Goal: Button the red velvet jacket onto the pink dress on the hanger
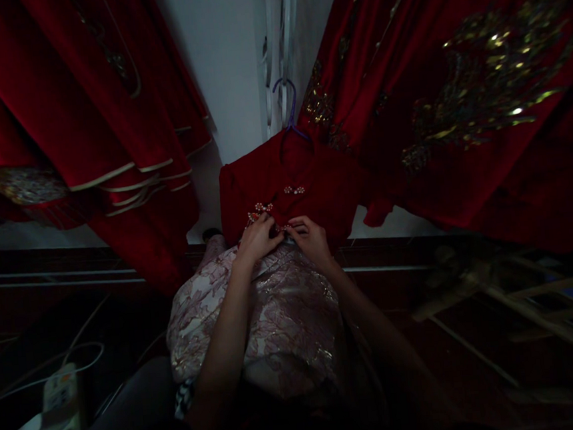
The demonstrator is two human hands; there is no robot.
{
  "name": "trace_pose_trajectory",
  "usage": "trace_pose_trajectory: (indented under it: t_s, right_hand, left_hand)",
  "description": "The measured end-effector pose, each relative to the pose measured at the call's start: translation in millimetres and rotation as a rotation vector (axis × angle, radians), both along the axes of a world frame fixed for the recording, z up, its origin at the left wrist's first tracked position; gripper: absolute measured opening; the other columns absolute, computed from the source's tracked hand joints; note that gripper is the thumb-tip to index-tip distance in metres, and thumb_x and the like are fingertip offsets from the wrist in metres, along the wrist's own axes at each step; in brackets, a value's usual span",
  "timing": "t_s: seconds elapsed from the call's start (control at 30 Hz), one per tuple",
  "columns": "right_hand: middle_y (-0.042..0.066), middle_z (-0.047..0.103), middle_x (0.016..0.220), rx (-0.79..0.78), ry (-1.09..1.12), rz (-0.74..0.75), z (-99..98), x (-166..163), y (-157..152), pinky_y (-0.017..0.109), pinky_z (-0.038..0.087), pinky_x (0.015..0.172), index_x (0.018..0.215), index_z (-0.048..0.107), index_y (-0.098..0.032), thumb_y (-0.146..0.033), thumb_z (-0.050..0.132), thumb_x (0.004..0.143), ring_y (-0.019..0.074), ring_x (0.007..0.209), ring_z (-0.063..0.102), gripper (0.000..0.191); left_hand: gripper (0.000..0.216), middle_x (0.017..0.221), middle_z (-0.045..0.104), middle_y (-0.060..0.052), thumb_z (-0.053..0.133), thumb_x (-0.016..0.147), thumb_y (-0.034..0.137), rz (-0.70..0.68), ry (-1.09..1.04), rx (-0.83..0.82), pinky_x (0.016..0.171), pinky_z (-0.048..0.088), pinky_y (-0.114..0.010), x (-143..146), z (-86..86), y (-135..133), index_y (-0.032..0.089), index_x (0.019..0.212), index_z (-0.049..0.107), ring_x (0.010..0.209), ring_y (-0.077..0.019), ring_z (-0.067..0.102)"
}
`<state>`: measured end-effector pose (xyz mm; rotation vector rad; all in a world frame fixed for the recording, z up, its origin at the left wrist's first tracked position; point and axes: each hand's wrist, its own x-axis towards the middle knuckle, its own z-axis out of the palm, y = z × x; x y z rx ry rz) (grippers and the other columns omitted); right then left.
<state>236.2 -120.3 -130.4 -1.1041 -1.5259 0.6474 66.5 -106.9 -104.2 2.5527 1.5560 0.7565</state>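
Observation:
A dark red velvet garment (314,186) hangs in front of me on a purple hanger (288,111). It has ornate beaded frog buttons down its front; one fastener (294,189) sits above my hands. My left hand (261,238) and my right hand (309,236) meet at a lower beaded fastener (261,210), fingers pinched on it. My fingertips hide most of that fastener. Below my arms lies pink and white floral fabric (275,316) with a gold sheen.
Red garments with cream trim (126,169) hang at the left, and red garments with gold embroidery (494,69) at the right. A white wall (227,59) shows between them. A power strip with cables (58,392) lies at the lower left. A pale wooden frame (525,301) stands right.

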Motion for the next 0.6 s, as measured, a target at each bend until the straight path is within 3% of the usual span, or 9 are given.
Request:
trace_pose_trajectory:
  t_s: [0.13,0.43,0.6]
  right_hand:
    - [0.005,0.069,0.095,0.022,-0.021,0.003,2.9,0.8,-1.5,0.024,0.055,0.065,0.093,0.062,-0.021,-0.036,0.059,0.082,0.0148,0.079,0.068,0.019]
    - [0.005,0.068,0.091,0.017,0.018,-0.02,2.3,10.9,6.6,0.025,0.054,0.067,0.092,0.061,-0.019,-0.037,0.062,0.08,0.015,0.077,0.068,0.022]
    - [0.004,0.069,0.092,0.019,-0.005,0.029,-0.7,9.8,7.8,0.024,0.053,0.067,0.092,0.062,-0.019,-0.038,0.061,0.08,0.0141,0.077,0.067,0.021]
  left_hand:
    - [0.035,0.115,0.06,-0.01,0.056,0.084,0.036,-0.008,-0.06,0.016,0.079,0.048,-0.031,2.5,-6.9,5.5,0.019,0.114,0.051,0.1,-0.0238,0.06]
    - [0.01,0.085,0.062,-0.003,0.052,0.085,0.029,-0.133,-0.242,0.004,0.071,0.045,-0.026,4.5,-10.7,8.7,0.019,0.088,0.053,0.076,-0.0152,0.059]
    - [0.027,0.103,0.061,-0.008,0.06,0.08,0.033,-0.003,-0.16,0.033,0.075,0.046,-0.031,8.1,-10.5,5.8,0.018,0.101,0.051,0.093,-0.0223,0.06]
